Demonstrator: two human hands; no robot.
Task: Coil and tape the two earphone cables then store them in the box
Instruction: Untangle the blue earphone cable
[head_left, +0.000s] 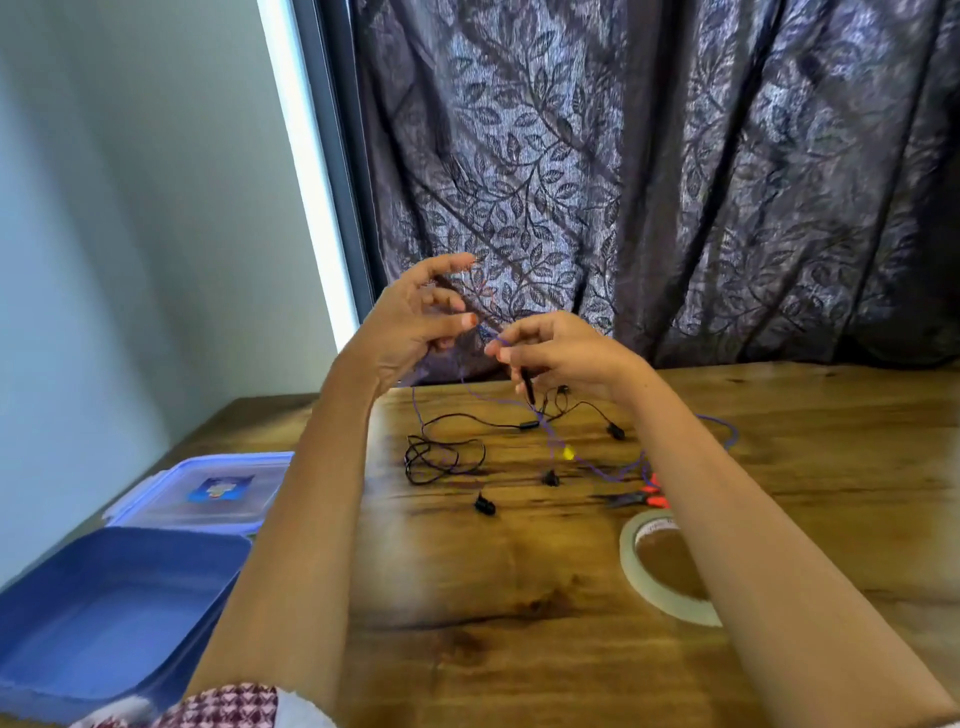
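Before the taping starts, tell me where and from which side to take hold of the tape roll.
Take the tape roll by its ring wall, at the bare left arc, coming straight down from above. It lies flat on the table with its hole facing up, so a thumb can go inside and fingers outside. The right forearm covers its right side, and the scissors lie just beyond its far edge, so the near left looks freest.

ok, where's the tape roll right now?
Head view: the tape roll lies flat on the table at lower right, partly hidden under the right forearm, just in front of the red-handled scissors.
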